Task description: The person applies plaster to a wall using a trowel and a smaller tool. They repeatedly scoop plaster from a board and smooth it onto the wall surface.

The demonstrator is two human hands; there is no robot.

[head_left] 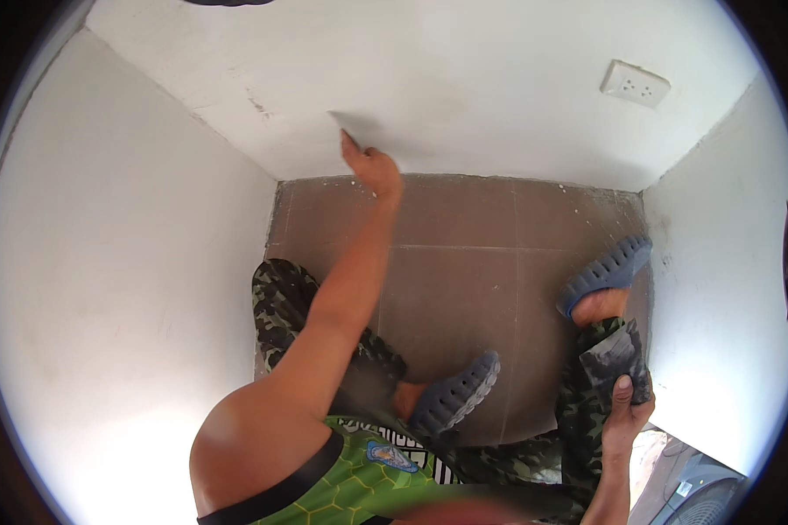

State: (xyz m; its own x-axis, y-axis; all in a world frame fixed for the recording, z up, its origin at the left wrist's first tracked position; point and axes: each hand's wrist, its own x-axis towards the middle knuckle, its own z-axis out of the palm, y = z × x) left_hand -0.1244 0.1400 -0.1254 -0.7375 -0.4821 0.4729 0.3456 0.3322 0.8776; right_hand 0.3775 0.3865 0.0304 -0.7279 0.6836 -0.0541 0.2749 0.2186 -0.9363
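A scraper, thin and greyish, lies at the lower part of the front wall, left of the middle; it is blurred, so its exact outline and whether its whole edge meets the wall cannot be told. A dark flat plate, roughly rectangular and smeared with pale grey-white matter, is low on the right, over the person's right shin.

The front wall is white and uneven in tone, with a brownish scuff left of the scraper and a white socket plate toward the right. A left wall and a right wall, also whitish, close in the corner. The floor is of brown tiles with pale joints, and white specks lie along its far edge. Camouflage trousers, a green patterned top and two blue-grey clogs clothe the person. A grey ribbed grille shows at lower right.

The left hand, arm stretched forward, has its grip closed, pinching the scraper between thumb and fingers. The right hand clasps the plate's near end, thumb laid on top; its fingers are mostly hidden beneath.
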